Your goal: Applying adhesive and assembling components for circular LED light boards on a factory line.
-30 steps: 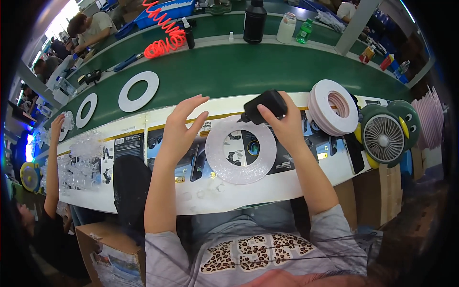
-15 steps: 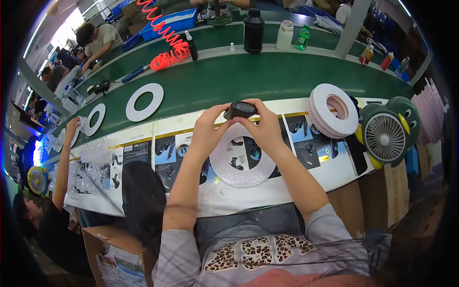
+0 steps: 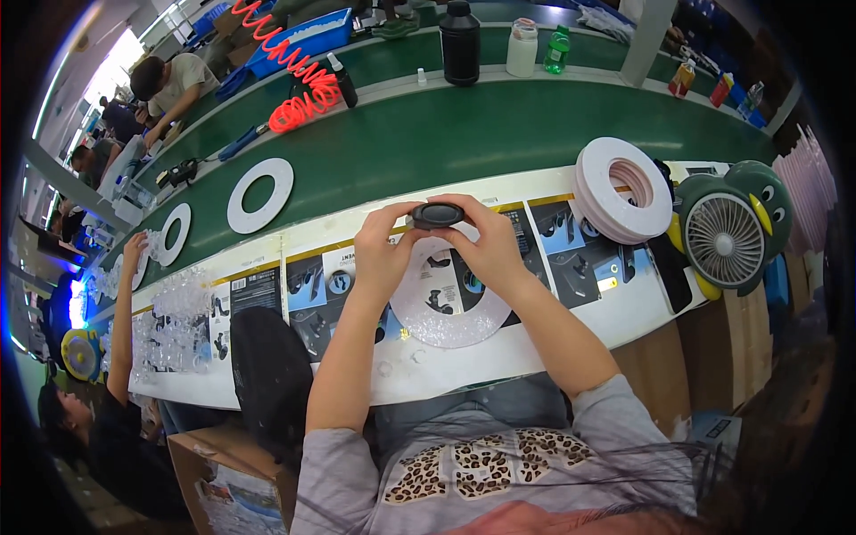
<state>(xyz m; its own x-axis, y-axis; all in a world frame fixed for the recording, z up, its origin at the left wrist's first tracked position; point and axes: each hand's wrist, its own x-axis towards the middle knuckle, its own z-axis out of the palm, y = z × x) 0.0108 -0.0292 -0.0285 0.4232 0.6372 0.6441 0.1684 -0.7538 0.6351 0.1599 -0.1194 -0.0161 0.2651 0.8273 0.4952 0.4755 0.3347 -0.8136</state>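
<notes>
A small black oval part (image 3: 437, 215) is held up between my two hands, over the table. My left hand (image 3: 386, 246) grips its left end with fingers and thumb. On its other end, the fingers and thumb of my right hand (image 3: 489, 242) are closed. Below them a white ring-shaped disc (image 3: 450, 334) lies flat on the printed sheets, and its centre hole shows pictures underneath. My hands hide the upper part of this disc.
A stack of white rings (image 3: 624, 192) stands to the right, beside a green penguin-shaped fan (image 3: 727, 247). Clear plastic pieces (image 3: 174, 312) lie at left, near a co-worker's arm (image 3: 120, 334). Loose rings (image 3: 260, 196), bottles (image 3: 460, 45) and a red coiled hose (image 3: 303, 107) are farther back.
The black part has tipped, showing more of its edge and less of its face. Both hands stay on it. The whole view has shifted slightly.
</notes>
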